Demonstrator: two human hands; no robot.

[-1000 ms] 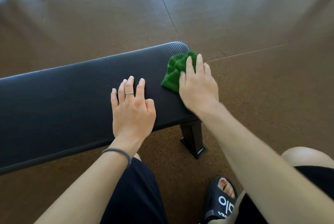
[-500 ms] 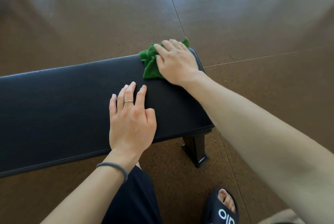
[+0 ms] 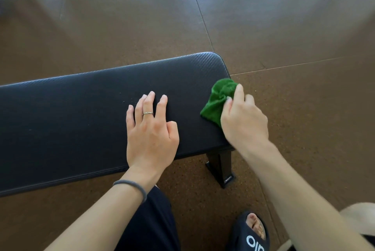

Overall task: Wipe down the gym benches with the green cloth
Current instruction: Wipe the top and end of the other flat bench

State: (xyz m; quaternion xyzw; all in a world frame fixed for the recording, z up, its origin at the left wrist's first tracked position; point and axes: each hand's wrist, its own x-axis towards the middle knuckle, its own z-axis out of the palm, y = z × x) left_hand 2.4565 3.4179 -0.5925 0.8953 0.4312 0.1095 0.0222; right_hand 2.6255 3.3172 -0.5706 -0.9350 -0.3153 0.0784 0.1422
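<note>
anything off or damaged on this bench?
Nothing stands out. The bench pad looks intact, with a few faint specks near the left hand. The right hand holds the green cloth bunched at the pad's end.

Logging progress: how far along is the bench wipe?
Done: cannot tell, the pad shows no wipe marks. In hand: right hand grips the green cloth at the bench end edge; left hand rests flat on the pad. Left: the long stretch past the left hand; other benches not in view.
</note>
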